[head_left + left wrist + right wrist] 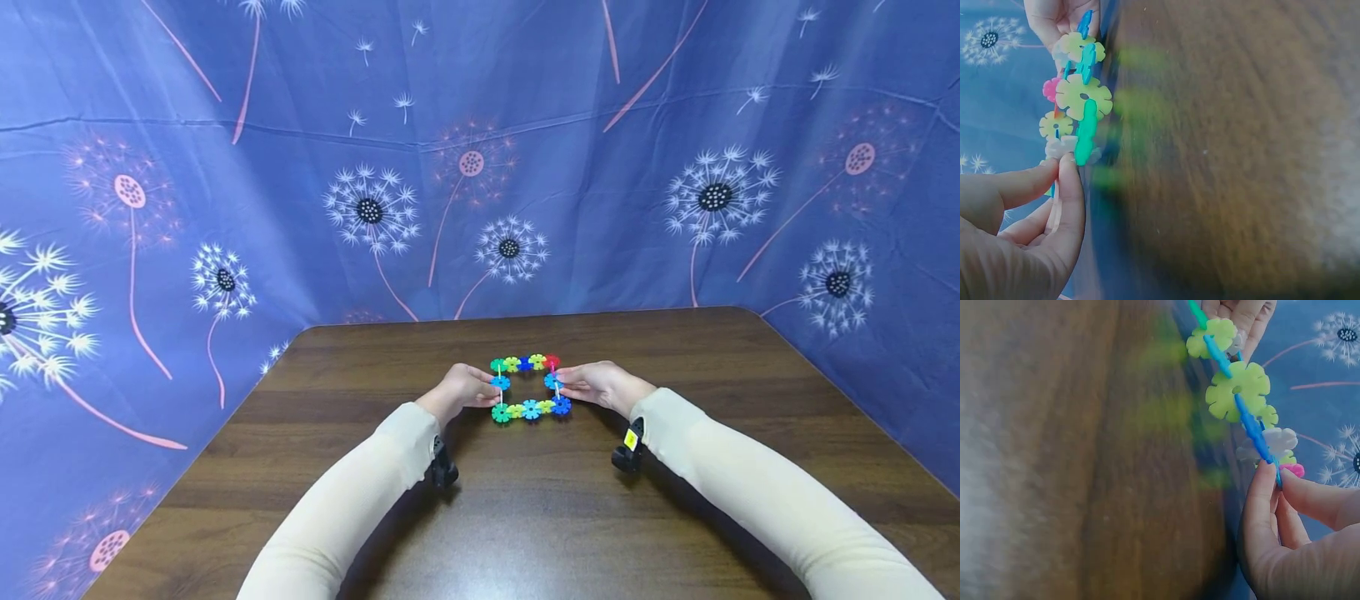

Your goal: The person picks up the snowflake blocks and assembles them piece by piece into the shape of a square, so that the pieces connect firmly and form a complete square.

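Observation:
A square ring of interlocking snowflake discs [531, 409], made of notched flower-shaped plastic pieces, is held between both hands. Green, yellow, blue and red pieces make up its near and far rows, with pale and blue pieces along the sides. At its left side, my left hand [463, 387] pinches the ring between thumb and fingers. My right hand [606, 387] grips the opposite side in the same way. The left wrist view shows a green disc [1086, 134] just beyond the left fingertips. In the right wrist view a blue disc [1252, 428] reaches down to the right fingertips.
Under the hands lies a brown wooden table [525, 517]. A blue cloth with dandelion prints [585, 167] hangs behind it and along both sides. Black wrist cameras sit below the left cuff [444, 467] and the right cuff [627, 454].

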{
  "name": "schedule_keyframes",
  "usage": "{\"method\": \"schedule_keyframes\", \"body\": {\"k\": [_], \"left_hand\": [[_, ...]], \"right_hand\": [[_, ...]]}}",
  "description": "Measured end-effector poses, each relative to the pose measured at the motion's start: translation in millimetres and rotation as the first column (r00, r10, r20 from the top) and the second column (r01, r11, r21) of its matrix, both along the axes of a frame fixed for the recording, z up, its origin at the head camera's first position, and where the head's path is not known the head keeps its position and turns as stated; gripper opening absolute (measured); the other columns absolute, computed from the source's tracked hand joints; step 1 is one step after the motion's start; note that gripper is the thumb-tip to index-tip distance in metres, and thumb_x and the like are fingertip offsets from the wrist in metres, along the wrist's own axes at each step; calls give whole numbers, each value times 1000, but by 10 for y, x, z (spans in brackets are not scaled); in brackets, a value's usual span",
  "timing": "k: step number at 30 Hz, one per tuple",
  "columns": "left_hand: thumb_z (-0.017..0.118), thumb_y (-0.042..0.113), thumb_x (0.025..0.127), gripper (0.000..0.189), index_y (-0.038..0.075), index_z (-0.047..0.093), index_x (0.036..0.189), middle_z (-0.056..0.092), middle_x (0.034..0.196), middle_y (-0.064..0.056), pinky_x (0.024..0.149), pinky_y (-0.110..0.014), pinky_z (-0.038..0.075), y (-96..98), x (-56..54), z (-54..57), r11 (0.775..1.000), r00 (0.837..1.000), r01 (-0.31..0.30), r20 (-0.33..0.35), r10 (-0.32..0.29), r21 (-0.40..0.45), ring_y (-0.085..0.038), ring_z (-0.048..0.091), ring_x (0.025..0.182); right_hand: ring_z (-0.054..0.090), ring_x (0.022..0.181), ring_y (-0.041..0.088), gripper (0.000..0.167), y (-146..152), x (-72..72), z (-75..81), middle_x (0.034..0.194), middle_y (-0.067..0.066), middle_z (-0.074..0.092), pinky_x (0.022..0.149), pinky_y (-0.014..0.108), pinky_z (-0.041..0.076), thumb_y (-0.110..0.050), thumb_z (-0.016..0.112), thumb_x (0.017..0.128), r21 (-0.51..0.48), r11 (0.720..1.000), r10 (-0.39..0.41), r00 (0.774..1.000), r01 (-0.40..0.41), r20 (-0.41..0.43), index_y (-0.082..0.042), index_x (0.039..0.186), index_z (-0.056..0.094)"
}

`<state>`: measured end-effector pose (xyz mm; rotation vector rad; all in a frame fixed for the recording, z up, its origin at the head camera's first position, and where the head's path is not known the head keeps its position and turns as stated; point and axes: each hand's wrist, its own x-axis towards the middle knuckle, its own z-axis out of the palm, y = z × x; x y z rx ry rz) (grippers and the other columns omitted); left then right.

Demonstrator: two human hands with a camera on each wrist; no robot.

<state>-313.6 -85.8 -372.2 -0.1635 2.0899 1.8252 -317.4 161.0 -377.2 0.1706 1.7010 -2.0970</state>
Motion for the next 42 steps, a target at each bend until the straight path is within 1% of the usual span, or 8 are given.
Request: {"method": "schedule_keyframes", "body": {"k": [4, 6, 13, 19, 27, 34, 38, 42], "left_hand": [[62, -13, 86, 28, -15, 57, 114, 62, 73, -11, 66, -26, 58, 9, -43, -22, 1000, 1000, 0, 29, 0, 2, -16, 63, 61], [62, -12, 87, 28, -15, 57, 114, 62, 73, -11, 66, -27, 58, 6, -51, -26, 1000, 1000, 6, 29, -6, -8, -15, 63, 60], [63, -7, 88, 29, -15, 59, 116, 64, 75, -9, 73, -31, 59, -17, -65, -53, 998, 999, 28, -13, -29, -64, -13, 63, 61], [64, -5, 88, 31, -13, 59, 118, 68, 85, -13, 79, -35, 58, -30, -82, -62, 994, 998, 48, -36, -52, -97, -14, 65, 66], [58, -10, 90, 32, -14, 56, 122, 65, 81, -12, 70, -29, 59, -41, -71, -50, 995, 996, 72, -48, -76, -69, -13, 63, 62], [60, -7, 90, 29, -10, 60, 120, 69, 93, -19, 72, -30, 59, -64, -55, -10, 994, 996, 63, -53, -68, -93, -14, 65, 65], [61, -2, 92, 27, -11, 60, 117, 67, 87, -16, 71, -31, 59, -35, -56, -17, 995, 996, 47, -71, -53, -86, -15, 64, 64], [61, -3, 91, 24, -12, 60, 113, 64, 80, -11, 68, -30, 59, -11, -64, -42, 997, 997, 16, -74, -22, -81, -15, 62, 60]], "right_hand": [[64, 72, 11, 37, -19, -45, 6, 76, 2, 68, 72, 23, 57, 8, 50, 95, 13, 1000, -11, 1000, 11, 19, 17, 130, 46], [64, 70, 10, 40, -34, -57, 17, 75, 2, 67, 72, 24, 57, 8, 50, 95, 33, 999, -18, 1000, 17, 17, 19, 133, 42], [64, 68, 10, 46, -99, -67, 33, 76, 4, 66, 72, 26, 58, 10, 53, 93, 85, 993, -83, 996, 79, 41, 19, 136, 39], [63, 66, 11, 42, -119, -63, 62, 76, 4, 64, 70, 26, 58, 11, 54, 92, 129, 987, -104, 994, 98, 42, 18, 132, 44], [62, 66, 12, 38, -120, -49, 76, 74, 5, 64, 69, 27, 58, 12, 53, 92, 107, 989, -109, 993, 103, 53, 18, 129, 47], [64, 67, 13, 37, -118, -52, 76, 74, 5, 65, 74, 30, 58, 11, 56, 91, 139, 982, -134, 989, 125, 61, 16, 127, 50], [64, 67, 13, 34, -125, -52, 70, 73, 5, 64, 74, 30, 58, 11, 57, 90, 155, 978, -150, 987, 141, 48, 16, 124, 52], [64, 65, 12, 33, -142, -46, 58, 73, 5, 65, 72, 29, 58, 13, 56, 90, 156, 978, -150, 988, 142, 44, 16, 122, 53]]}}
